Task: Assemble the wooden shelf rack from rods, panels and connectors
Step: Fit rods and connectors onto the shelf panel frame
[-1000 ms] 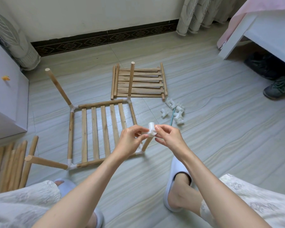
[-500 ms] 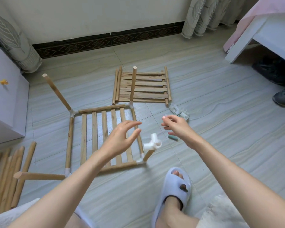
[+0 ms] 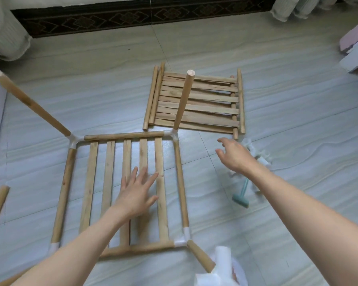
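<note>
The slatted panel frame point(image 3: 120, 182) lies flat on the floor point(image 3: 277, 100). The left hand point(image 3: 137, 195) spreads wide over its slats; the right hand point(image 3: 234, 155), fingers relaxed and empty, hovers above the white connectors point(image 3: 260, 159).

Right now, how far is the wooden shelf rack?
Done: one slatted wooden shelf frame with upright rods and a white plastic connector on the near rod. In hand: nothing; right hand reaches toward loose white connectors. Left: stacked wooden panels.

Upright rod point(image 3: 184, 100) btwn frame point(image 3: 120, 190) & panel stack point(image 3: 196, 104).
</note>
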